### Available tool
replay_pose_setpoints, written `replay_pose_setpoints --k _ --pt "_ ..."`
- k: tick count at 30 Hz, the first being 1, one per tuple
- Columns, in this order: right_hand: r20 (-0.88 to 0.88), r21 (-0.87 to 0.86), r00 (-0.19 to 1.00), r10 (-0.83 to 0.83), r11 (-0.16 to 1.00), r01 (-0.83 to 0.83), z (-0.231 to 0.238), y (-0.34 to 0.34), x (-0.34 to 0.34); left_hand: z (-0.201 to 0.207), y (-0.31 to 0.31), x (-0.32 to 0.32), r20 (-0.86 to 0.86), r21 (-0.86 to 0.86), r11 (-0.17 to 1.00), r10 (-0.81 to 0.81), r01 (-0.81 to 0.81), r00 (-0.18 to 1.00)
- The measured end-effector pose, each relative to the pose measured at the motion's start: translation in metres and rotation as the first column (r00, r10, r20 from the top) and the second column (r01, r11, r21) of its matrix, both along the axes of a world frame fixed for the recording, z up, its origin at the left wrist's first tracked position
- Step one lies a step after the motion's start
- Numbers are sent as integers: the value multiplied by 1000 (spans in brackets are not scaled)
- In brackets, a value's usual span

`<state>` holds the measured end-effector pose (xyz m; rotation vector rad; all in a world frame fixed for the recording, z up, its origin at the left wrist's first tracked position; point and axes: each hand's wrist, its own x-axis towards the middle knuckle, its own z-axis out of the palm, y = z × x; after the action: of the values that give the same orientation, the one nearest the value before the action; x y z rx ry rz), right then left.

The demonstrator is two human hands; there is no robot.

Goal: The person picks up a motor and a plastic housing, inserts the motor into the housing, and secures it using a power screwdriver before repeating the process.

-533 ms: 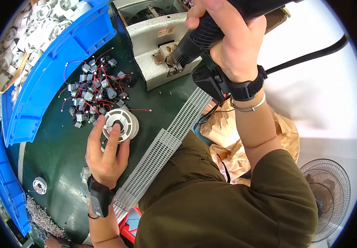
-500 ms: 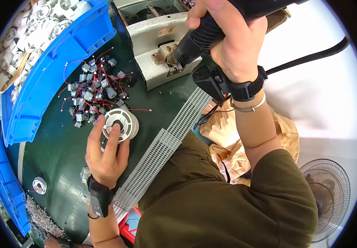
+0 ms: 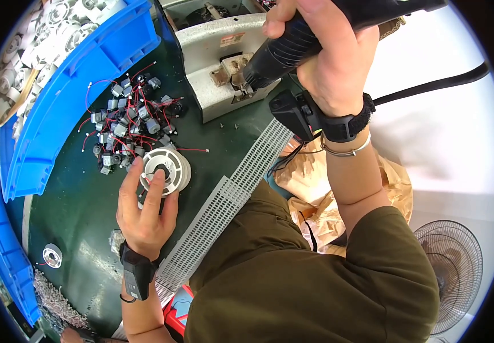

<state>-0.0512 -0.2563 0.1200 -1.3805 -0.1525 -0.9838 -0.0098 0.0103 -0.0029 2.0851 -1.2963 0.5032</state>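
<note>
My right hand (image 3: 341, 68) is wrapped round a black electric screwdriver (image 3: 278, 51). The tool's nose is down at the metal outlet (image 3: 238, 77) on the front of a grey screw feeder (image 3: 224, 43); its tip is hard to make out there. Low on the left, my left hand (image 3: 147, 220) holds a white round plastic housing (image 3: 172, 163) against the bench, index and middle fingers on its rim and hub, thumb at its near side. A dark part with a red wire shows in its middle. Beyond it lies a pile of small motors (image 3: 124, 123) with red and black wires.
A blue bin (image 3: 69, 97) of white plastic parts stands at the far left. Another white housing (image 3: 53, 256) and a heap of tiny screws (image 3: 58, 300) are on the green bench (image 3: 89, 228). White perforated strip (image 3: 201, 228) lines its near edge. A fan (image 3: 450, 274) stands lower right.
My right hand and the screwdriver have shifted slightly to the right, the nose still at the feeder outlet. My left hand stays on the housing, almost unmoved.
</note>
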Motion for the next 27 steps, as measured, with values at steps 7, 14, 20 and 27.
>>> replay_pose_setpoints --k 7,14,20,27 --pt "-6 -23 1000 2 1000 -2 1 -1 0 2 -1 -1 -16 0 1000 -7 7 1000" --pt "346 -108 856 383 923 -369 -18 -25 24 0 -2 -2 -18 -11 1000 -11 11 1000" --pt "-2 8 1000 -28 1000 28 0 2 -3 -1 -2 -1 -33 -11 1000 -11 11 999" --pt "-18 0 1000 -12 1000 12 -2 0 0 -1 -2 0 -5 -16 1000 2 -2 1000"
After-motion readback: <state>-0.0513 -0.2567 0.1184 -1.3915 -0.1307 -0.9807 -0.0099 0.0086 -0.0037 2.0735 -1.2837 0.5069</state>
